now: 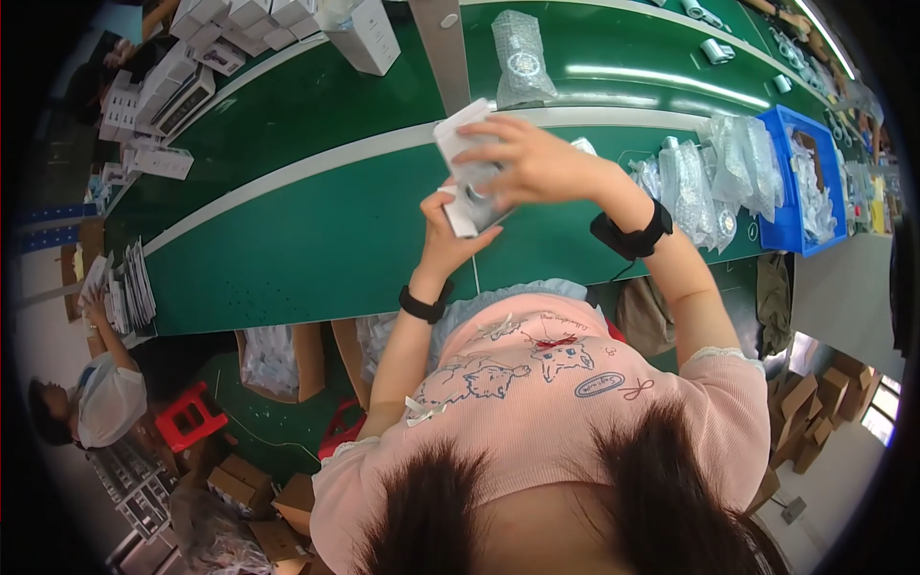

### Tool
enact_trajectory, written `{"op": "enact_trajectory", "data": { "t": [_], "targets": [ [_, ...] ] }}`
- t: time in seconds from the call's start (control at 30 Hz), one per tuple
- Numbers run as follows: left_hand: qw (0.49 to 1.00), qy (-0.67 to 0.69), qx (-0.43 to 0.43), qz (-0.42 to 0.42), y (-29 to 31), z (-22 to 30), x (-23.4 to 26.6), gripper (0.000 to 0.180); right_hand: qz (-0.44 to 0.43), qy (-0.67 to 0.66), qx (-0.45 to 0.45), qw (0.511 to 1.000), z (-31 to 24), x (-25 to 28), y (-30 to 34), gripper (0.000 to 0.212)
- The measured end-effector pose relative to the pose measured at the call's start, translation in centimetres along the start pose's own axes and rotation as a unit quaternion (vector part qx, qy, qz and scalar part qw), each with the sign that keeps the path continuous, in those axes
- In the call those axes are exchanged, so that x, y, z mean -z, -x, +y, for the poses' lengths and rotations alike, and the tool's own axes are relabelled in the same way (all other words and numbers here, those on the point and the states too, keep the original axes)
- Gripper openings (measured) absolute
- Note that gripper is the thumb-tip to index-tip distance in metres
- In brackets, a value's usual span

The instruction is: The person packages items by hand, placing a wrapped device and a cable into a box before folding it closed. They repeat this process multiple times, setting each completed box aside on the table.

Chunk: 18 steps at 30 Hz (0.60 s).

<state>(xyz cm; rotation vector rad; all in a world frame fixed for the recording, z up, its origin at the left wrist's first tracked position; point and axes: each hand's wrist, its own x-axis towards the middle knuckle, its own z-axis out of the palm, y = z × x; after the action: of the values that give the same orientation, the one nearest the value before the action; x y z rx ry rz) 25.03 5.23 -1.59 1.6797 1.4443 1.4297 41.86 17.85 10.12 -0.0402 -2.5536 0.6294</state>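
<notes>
So in the head view, our left hand [447, 233] has its fingers curled around a small, open white cardboard box [464, 218] above the green bench [287, 220]; our right hand [537, 165] arches over it, fingers half-spread, grip unclear tbh.

surface [287, 249]: green | held box [461, 218]: white | wristbands [423, 306]: black | crate [788, 182]: blue | stool [192, 419]: red | cartons [310, 364]: brown | shirt [522, 422]: pink, grey-blue cat prints [563, 362]
</notes>
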Motion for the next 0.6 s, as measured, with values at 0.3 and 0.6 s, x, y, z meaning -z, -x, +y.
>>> {"op": "enact_trajectory", "data": {
  "t": [0.3,0.6],
  "targets": [
    [0.999,-0.036,0.012,-0.027,0.3,1.6,1.1,0.078,0.247,0.211,-0.400,0.857,16.5,-3.7,4.4,0.047],
    [0.999,-0.008,0.039,-0.027,0.2,1.7,0.0,0.079,0.018,0.153,-0.445,0.882,20.5,-4.7,6.1,0.059]
  ]
}}
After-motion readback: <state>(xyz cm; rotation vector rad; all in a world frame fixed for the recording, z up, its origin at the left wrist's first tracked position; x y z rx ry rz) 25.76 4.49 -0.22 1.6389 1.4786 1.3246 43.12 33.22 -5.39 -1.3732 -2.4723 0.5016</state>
